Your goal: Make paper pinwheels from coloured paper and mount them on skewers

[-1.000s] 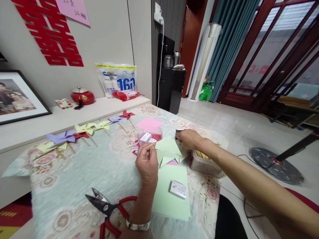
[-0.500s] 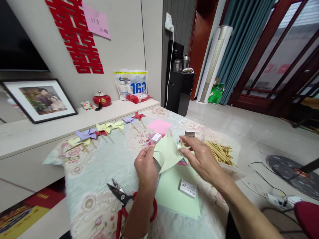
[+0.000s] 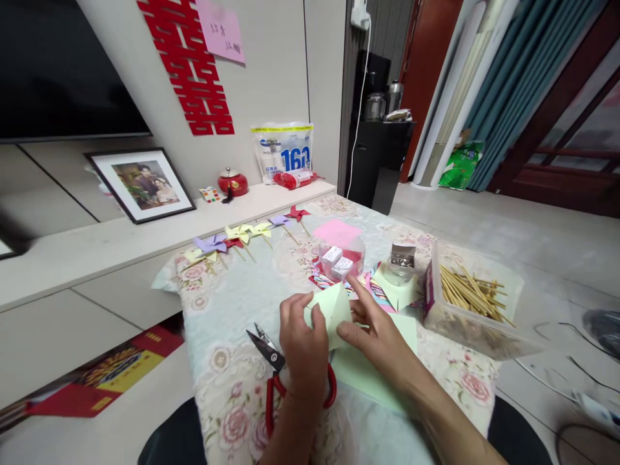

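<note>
Both hands pinch one light green folded paper [image 3: 334,309], frame centre, above the worktop [image 3: 232,303]: left hand [image 3: 303,345] fingers clamped on its left edge, right hand [image 3: 380,339] fingers on its right. Red-handled scissors [image 3: 274,361] just left of the left wrist. Box of wooden sticks [image 3: 465,300] right; paper pinwheels [image 3: 232,236] upper left.

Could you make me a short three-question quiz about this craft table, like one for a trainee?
1. True or false: both hands hold the green paper.
2. What lies just left of the left hand? A. scissors B. a cup C. a phone
3. What fills the clear box on the right?

Key:
1. True; the left hand and the right hand both pinch it.
2. A, the red-handled scissors.
3. Wooden sticks.
</note>
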Tool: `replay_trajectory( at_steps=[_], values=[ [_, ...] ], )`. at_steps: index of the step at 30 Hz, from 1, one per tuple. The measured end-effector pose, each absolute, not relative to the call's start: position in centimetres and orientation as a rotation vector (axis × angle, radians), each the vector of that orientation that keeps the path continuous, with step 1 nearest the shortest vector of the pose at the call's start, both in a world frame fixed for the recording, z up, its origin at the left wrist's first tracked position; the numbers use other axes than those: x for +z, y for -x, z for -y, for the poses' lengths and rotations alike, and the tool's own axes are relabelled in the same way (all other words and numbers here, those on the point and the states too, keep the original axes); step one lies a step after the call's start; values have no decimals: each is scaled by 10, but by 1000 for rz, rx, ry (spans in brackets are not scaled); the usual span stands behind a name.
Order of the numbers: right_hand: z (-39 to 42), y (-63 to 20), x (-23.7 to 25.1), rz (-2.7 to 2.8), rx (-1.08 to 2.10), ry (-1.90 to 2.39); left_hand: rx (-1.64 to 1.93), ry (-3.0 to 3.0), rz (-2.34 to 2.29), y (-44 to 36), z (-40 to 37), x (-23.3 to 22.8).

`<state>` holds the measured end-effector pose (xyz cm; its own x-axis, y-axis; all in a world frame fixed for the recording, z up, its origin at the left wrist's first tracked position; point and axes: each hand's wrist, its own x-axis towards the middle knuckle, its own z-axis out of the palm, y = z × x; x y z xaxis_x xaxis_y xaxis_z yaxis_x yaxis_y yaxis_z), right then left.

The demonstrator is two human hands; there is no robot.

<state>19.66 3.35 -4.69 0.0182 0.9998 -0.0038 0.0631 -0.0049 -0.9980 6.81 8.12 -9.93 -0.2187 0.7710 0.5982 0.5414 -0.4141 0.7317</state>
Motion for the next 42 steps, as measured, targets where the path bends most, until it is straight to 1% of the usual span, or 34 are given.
replay_trajectory(
  at_steps=[5,12,15,17,22,24,29,33,38,42],
  values=[
    [-39,-198,-73,1107,1124,1312,1619,-1790,-1534,-72,-75,-96],
    [-42,-208,-81,1128,882,1425,1331,-1002,-1293,-82,-70,-90],
    [-43,-210,-82,1165,769,1470,1283,-827,-1238,-85,-69,-89],
    [-43,-210,-85,1198,710,1511,1256,-862,-1263,-84,-67,-89],
    [-42,-208,-92,1281,569,1553,1242,-1340,-1561,-83,-59,-88],
    [-41,-207,-94,1298,542,1537,1276,-1472,-1608,-86,-56,-89],
    [-42,-209,-97,1322,434,1488,1441,-1718,-1448,-95,-47,-92],
    [-42,-211,-94,1278,452,1420,1458,-1906,-1198,-91,-43,-91],
    [-41,-212,-91,1203,588,1323,1440,-1784,-1224,-87,-48,-94],
    [-42,-213,-92,1190,662,1270,1317,-1417,-1096,-90,-55,-98]
  ],
)
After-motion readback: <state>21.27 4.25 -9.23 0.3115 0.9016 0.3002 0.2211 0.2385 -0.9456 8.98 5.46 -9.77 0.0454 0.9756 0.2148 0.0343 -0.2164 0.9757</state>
